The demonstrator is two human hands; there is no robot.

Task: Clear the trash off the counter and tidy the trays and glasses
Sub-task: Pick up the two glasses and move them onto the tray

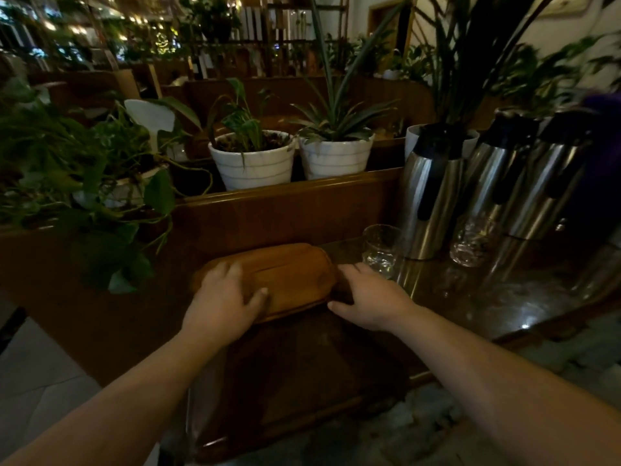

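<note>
A brown wooden tray (pixel 289 274), turned upside down as far as I can tell, lies at the left end of the dark counter (pixel 470 297). My left hand (pixel 223 301) rests on the tray's left end, thumb on its top. My right hand (pixel 366 297) grips its right end, fingers curled around the edge. A clear drinking glass (pixel 381 248) stands just right of the tray. A second glass (pixel 470 243) stands farther right, in front of the flasks.
Three steel thermos flasks (pixel 433 196) stand at the counter's back right. White plant pots (pixel 253 159) and leafy plants (pixel 67 163) line the ledge behind and to the left. A wooden partition (pixel 285 210) rises directly behind the tray.
</note>
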